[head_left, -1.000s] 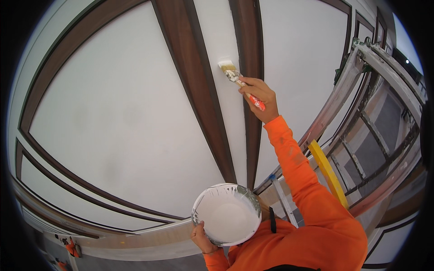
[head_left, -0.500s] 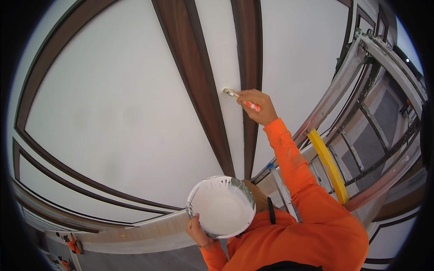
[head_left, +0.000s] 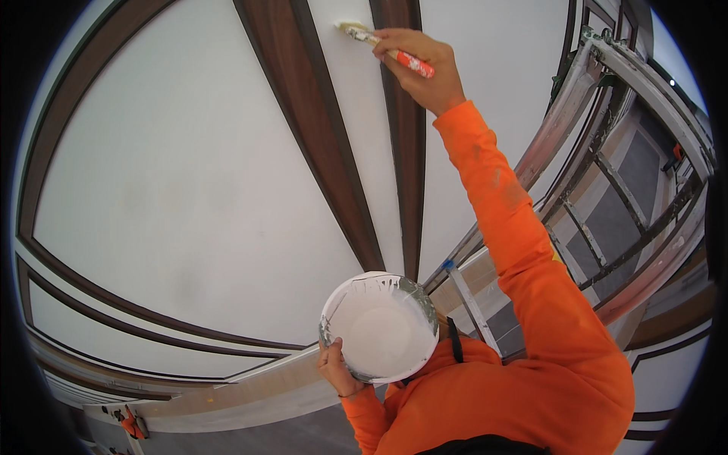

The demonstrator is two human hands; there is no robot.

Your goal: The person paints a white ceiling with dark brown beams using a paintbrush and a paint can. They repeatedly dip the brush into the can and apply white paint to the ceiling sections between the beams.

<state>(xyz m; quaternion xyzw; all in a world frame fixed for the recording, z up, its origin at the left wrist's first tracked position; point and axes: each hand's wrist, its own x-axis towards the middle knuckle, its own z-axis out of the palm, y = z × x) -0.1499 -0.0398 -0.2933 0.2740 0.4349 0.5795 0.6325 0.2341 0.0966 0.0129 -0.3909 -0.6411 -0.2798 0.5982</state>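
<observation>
Two hands engaged, head view: brush on ceiling, paint bucket below.
Right hand (head_left: 425, 64) is closed around the orange-handled paintbrush (head_left: 379, 44), bristles touching the white strip between dark brown wooden beams (head_left: 318, 136). Left hand (head_left: 339, 369) grips the round white paint bucket (head_left: 379, 326), paint remaining inside. Coverage appears largely complete.

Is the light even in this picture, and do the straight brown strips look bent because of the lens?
Head view: soft even light, no glare on the white panel; brown strips bow toward the rim; black corners; paintbrush in the right hand stays sharp.
</observation>
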